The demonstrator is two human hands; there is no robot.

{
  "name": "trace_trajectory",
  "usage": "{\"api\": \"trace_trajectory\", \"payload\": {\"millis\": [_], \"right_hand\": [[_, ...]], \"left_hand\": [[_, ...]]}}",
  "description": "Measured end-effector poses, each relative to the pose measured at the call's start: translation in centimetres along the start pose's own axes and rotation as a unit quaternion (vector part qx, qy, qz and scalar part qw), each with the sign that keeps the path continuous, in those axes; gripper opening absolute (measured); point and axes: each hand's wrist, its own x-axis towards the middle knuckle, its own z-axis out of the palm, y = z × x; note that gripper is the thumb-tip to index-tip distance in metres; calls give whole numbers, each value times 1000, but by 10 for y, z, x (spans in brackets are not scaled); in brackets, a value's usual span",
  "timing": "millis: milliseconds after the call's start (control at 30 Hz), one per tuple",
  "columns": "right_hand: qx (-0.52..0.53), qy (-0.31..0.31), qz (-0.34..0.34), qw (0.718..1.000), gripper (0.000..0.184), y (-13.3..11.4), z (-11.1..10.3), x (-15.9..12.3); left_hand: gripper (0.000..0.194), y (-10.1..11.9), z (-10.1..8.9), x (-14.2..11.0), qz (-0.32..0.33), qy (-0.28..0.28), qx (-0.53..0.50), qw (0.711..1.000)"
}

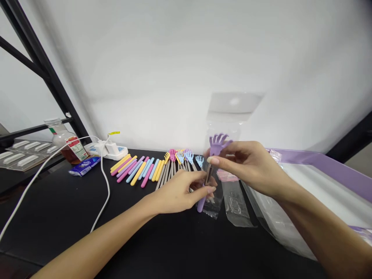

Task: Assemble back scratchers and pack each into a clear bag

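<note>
A purple back scratcher [218, 144] with a claw-shaped head, a metal rod and a purple handle is upright between my hands. My left hand [186, 190] is closed around its lower part, thumb and fingers pinching near the top of the handle. Just below the claw head, my right hand [247, 164] grips the scratcher between thumb and fingers. A clear plastic bag [235, 104] stands up behind the claw, its lower end showing beneath my left hand. Whether the scratcher is inside the bag or in front of it, I cannot tell.
Several coloured handles [136, 168] and claw-headed rods [173, 157] lie at the back. Flat clear bags [236, 205] lie right of my hands, beside a purple-rimmed box [316, 157]. Left are a glass bottle [65, 143], a blue packet [84, 166], a power strip [116, 151] and a white cable [107, 186].
</note>
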Motion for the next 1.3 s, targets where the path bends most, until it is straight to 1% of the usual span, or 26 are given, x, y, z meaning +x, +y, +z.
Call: {"api": "trace_trajectory", "payload": {"millis": [67, 133, 300, 367, 467, 567, 800, 933, 1067, 1300], "right_hand": [[-13, 36, -9, 999, 42, 1, 2, -2], [-20, 55, -25, 998, 43, -1, 4, -5], [-16, 48, -62, 997, 39, -11, 12, -12], [-22, 56, -77, 995, 39, -13, 15, -14], [-31, 66, -90, 993, 38, -14, 17, -15], [-22, 68, -96, 993, 40, -13, 17, -14], [-25, 76, -81, 993, 52, -13, 21, -12], [-11, 72, -76, 994, 57, -13, 22, -11], [7, 73, -74, 995, 57, -10, 23, -12], [25, 54, -69, 996, 54, -6, 26, -13]], "left_hand": [[22, -1, 1, -1, -3, -5, -4, 1000], [23, -1, 1, -2, -5, -6, -3, 1000], [23, 1, -3, -6, -1, -11, 9, 1000], [21, 2, -5, -7, -3, -21, 9, 1000], [22, 2, -7, -7, -3, -30, -3, 1000], [24, 1, -7, -6, -6, -23, 2, 1000], [33, -2, -6, -7, -16, -18, 31, 999], [32, -3, -6, -6, -30, -20, 24, 999], [32, -5, -4, -6, -34, -27, 14, 999], [34, -10, -3, -6, -42, -27, 9, 999]]}}
